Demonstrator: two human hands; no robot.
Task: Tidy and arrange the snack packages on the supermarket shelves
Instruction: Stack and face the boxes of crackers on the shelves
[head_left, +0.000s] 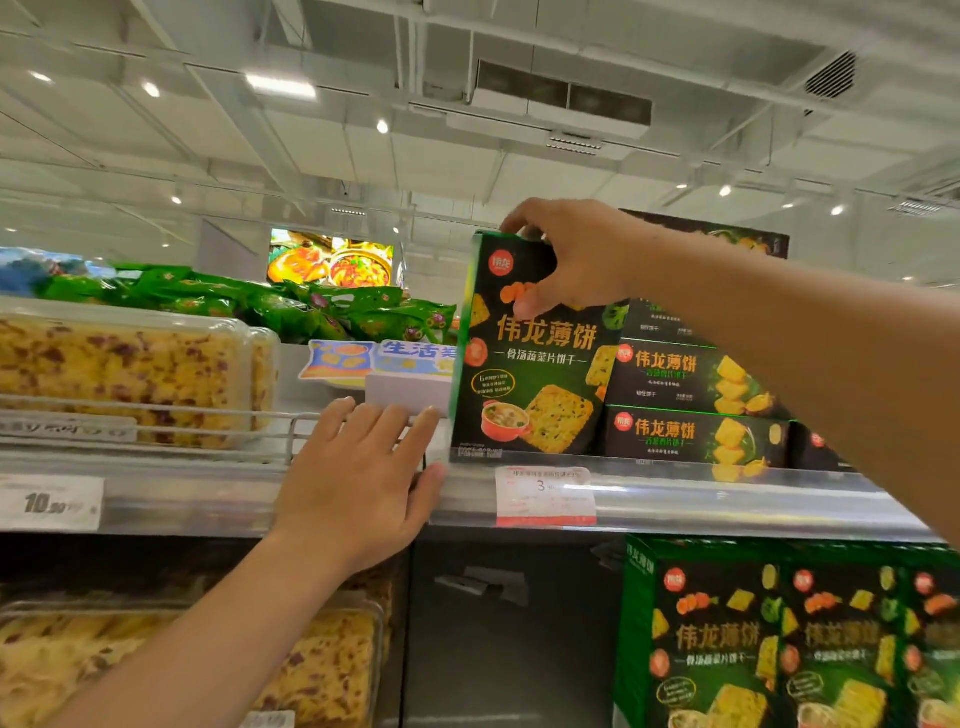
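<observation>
A black and green cracker box stands upright on the top shelf, at its front edge. My right hand grips the box's top, fingers over the upper edge and thumb on its front face. To its right, boxes of the same kind lie stacked flat. My left hand rests flat on the shelf's front edge, fingers straight, just left of the upright box.
Clear trays of yellow puffed cakes sit at left behind a wire rail. Green snack bags lie behind them. More green cracker boxes fill the lower shelf at right. A white price tag hangs under the upright box.
</observation>
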